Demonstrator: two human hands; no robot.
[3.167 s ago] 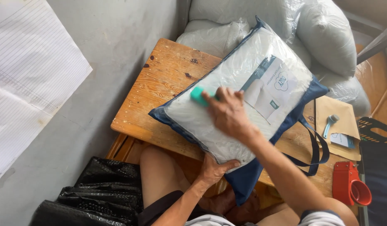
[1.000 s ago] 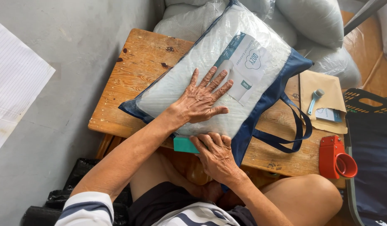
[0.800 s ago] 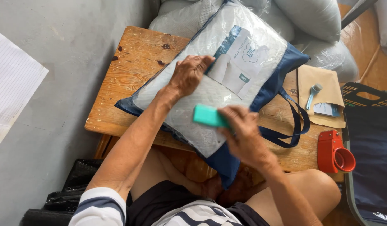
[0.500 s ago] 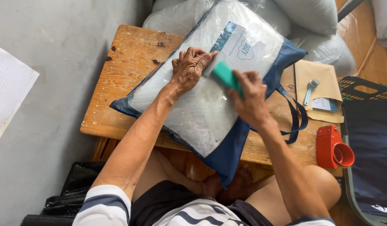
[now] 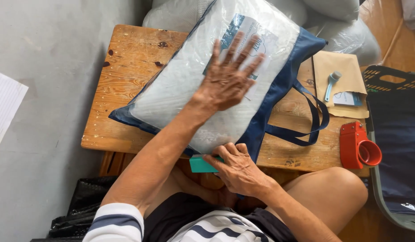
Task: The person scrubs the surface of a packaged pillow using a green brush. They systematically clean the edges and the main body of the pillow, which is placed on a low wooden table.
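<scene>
Low wooden table [image 5: 126, 89] on grey floor. Left hand [image 5: 227, 80] flat, fingers spread, pressing the bagged pillow [image 5: 185, 89]. Right hand [image 5: 239, 168] grips teal block [image 5: 200, 164] at near edge. Smoothing step; steady downward pressure needed.

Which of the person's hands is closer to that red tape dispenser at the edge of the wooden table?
The right. The right hand holds a small teal block at the table's near edge, lower and closer to the red tape dispenser. The left hand lies flat on the bagged pillow, farther off.
</scene>
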